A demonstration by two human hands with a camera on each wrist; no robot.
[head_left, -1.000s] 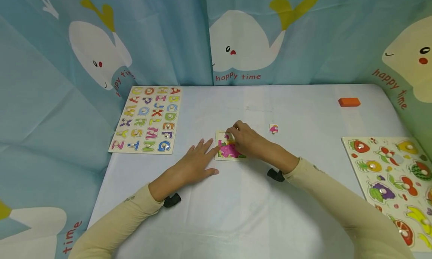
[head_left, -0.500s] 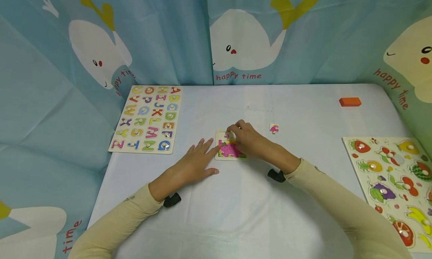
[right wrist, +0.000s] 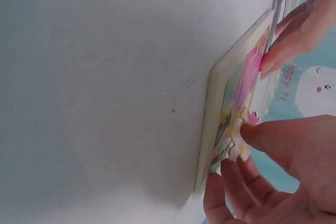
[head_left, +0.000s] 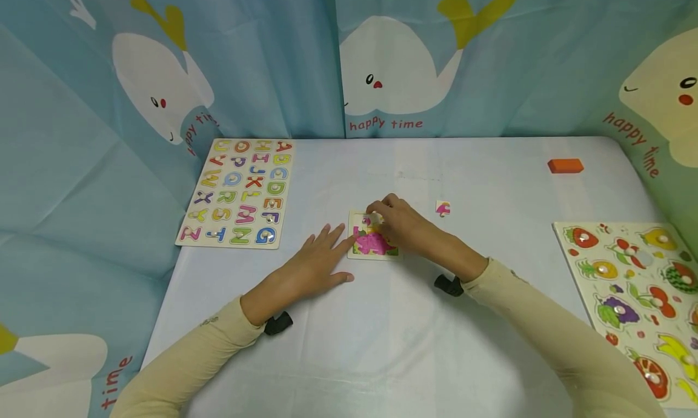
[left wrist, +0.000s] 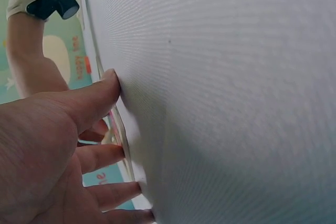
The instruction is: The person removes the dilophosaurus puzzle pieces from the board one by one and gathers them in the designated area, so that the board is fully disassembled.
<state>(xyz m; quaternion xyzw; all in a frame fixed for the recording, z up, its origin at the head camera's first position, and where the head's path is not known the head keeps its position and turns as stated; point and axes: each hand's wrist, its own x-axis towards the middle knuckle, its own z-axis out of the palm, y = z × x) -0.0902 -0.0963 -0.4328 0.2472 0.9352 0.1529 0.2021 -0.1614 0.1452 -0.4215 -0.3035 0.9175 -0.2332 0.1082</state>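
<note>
A small jigsaw board with a pink picture lies in the middle of the table. My right hand is over its upper right part, pinching a jigsaw piece between thumb and fingertips. In the right wrist view that piece is tilted against the board's surface, and whether it is seated cannot be told. My left hand rests flat with fingers spread, its index fingertip touching the board's left edge. One loose pink-and-white jigsaw piece lies to the right, apart from the board.
An alphabet puzzle board lies at the back left. On the right is a fruit puzzle board, with an orange block behind it. A blue curtain with whales hangs along the table's back and sides.
My right hand has shifted only slightly over the board, with the pinched piece changing its angle a little. The left hand and the loose piece have stayed put.
</note>
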